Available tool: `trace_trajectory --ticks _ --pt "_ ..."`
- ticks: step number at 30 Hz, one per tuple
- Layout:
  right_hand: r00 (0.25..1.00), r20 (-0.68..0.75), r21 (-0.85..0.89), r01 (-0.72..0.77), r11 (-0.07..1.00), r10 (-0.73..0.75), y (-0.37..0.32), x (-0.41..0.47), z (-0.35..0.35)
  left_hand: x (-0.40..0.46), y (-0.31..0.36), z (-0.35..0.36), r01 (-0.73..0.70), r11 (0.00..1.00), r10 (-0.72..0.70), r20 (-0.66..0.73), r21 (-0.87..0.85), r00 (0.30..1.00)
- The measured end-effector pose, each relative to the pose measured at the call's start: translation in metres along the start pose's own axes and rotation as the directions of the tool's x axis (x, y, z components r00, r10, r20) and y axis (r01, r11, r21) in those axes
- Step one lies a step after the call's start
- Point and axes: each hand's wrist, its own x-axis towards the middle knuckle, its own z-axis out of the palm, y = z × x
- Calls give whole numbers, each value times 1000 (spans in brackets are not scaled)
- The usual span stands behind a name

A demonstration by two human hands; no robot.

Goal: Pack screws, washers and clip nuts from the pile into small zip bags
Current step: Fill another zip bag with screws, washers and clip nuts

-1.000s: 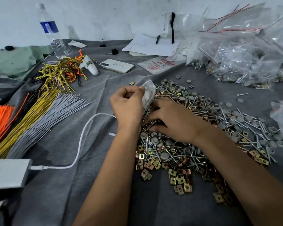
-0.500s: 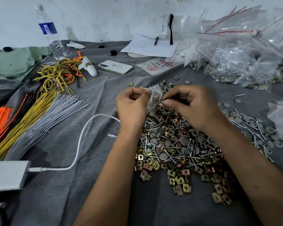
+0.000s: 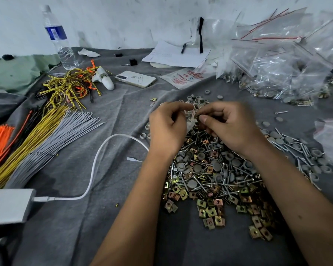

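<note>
Above pile (image 3: 215,175), zip bag (image 3: 190,125) btwn L/R fingers (image 3: 202,118)

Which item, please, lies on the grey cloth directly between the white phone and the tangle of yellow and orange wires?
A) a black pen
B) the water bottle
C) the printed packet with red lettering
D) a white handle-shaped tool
D: the white handle-shaped tool lies between the phone and the wire tangle; the water bottle stands further back.
</note>
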Motion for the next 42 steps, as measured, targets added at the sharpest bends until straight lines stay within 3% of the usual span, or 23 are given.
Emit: trace_trajectory --ticks 4,14,17,19,22,31,35,38,42 --pt "1000 17 -152 -14 988 17 3 2 -3 1 0 -2 54 998 -56 -103 -24 993" --pt "994 14 -215 105 971 -105 2 -1 -4 1 4 -3 93 994 -100 -140 -58 985" --pt "983 137 -482 172 859 -120 4 -1 -6 2 4 -4 95 992 -106 -146 -77 984" --pt "971 234 -651 190 735 -44 5 -1 -7 1 5 -3 89 991 -103 -157 -96 982" --pt "956 283 -743 172 647 72 3 0 -7 1 7 -4 95 991 -110 -161 -96 981" --pt "945 311 -698 153 700 104 0 -3 -10 3 2 -3 198 980 -196 -100 9 976" --pt "987 155 -469 43 882 34 -3 -2 -12 3 4 -3 182 983 -180 -80 13 980" --pt "1000 14 -290 7 957 -3 -3 -2 -13 2 6 -3 170 985 -169 -60 2 984" --pt "999 23 -164 -28 986 32 -1 -2 -16 3 7 -2 177 984 -178 -46 -15 983"
